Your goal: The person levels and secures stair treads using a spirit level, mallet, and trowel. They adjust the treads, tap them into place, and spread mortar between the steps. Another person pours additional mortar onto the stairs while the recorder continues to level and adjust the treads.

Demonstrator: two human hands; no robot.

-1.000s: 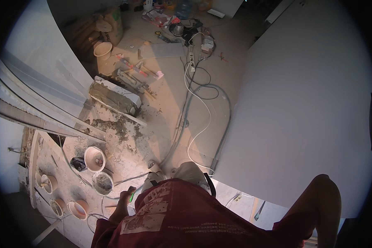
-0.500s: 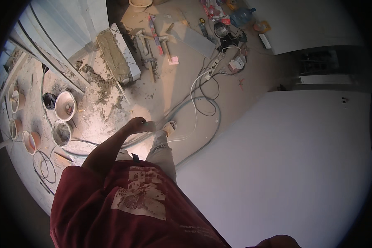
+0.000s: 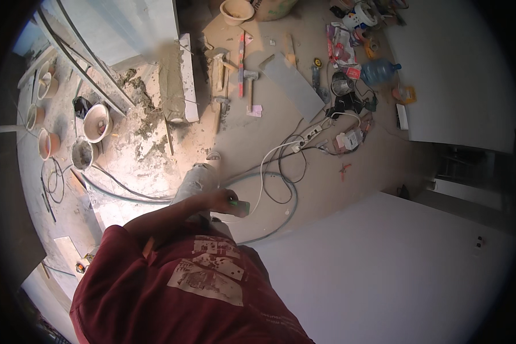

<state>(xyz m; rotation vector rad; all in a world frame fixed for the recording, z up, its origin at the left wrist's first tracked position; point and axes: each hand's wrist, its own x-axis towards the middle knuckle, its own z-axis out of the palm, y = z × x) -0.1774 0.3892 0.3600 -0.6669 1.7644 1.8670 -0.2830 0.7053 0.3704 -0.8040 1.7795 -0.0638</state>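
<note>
My left hand [image 3: 220, 200] is in front of my body, above my legs. Its fingers are closed round a small flat thing [image 3: 242, 208], greyish with a bright green part; its exact kind does not show. My left arm [image 3: 172, 214] reaches across from the maroon sleeve. My right hand is out of view. Below the hand, a white cord [image 3: 262, 178] and a grey-blue hose [image 3: 295, 198] loop over the floor.
Hammers [image 3: 250, 90], a red level [image 3: 241, 66] and a grey flat sheet [image 3: 295, 87] lie ahead. A mortar-covered block [image 3: 172, 86] stands left of them. Several buckets [image 3: 97, 122] are at the left, a power strip [image 3: 315, 133] and water jug [image 3: 379, 72] farther right. A pale wall [image 3: 378, 269] fills the right.
My left hand has moved right and nearer my body, still holding the flat thing. The view has shifted, and a leg has moved. The dark shape at the lower right is gone.
</note>
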